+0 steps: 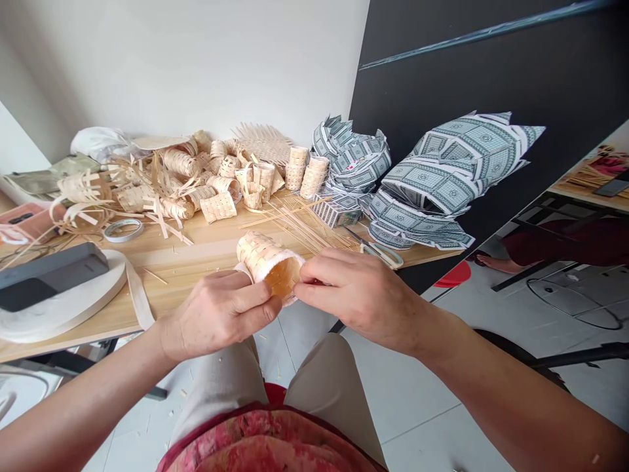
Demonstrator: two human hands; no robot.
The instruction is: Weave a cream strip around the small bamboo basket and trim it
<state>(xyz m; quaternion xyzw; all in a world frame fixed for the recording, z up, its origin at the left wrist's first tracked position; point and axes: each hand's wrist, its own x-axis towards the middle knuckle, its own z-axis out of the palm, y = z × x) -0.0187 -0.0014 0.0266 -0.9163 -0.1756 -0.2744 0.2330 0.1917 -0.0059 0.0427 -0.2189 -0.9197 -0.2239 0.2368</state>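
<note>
Now a small woven basket (pixel 255 250) is being held at the table's (pixel 211 252) front edge, its mouth turned toward the lap. Its near rim is gripped by the left hand (pixel 226 308), while the far side is pinched by the right hand (pixel 361 288). The weaving looks finished; a white band (pixel 276 262) is seen along the rim, though whether it is fastened all round cannot be told. Behind, more baskets (pixel 219 206) are heaped, some with strip ends left loose.
</note>
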